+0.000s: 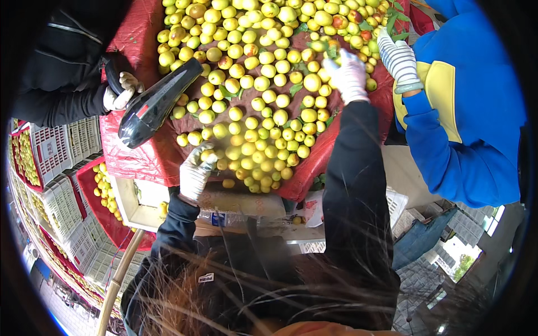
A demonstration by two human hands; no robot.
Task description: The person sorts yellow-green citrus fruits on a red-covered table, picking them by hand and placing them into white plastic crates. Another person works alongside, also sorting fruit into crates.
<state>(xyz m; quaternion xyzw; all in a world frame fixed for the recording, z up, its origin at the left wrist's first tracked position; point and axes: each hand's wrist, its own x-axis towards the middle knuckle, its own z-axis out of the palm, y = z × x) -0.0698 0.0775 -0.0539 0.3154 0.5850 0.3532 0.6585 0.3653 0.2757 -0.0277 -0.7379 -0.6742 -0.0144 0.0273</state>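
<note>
Yellow-green fruits resembling jujubes (260, 155), some with reddish-brown patches, are spread over a table covered in red woven plastic sheeting (138, 161). At the near left edge, my left hand (195, 172), in a white striped glove, has its thumb and fingers around one small fruit (207, 155). My right hand (348, 75), gloved alike, reaches out to the far right part of the pile. Its fingertips are blurred beside a green leaf (332, 51) and several fruits, so what they grip cannot be told.
At left, a co-worker's gloved hand (124, 90) is by a black tapered handheld appliance (157, 107) over the table. A blue-sleeved person's gloved hand (397, 59) is at right, near leaves (395, 19). White plastic crates (63, 143), a white tray (126, 210) and a wooden pole (119, 281) stand left.
</note>
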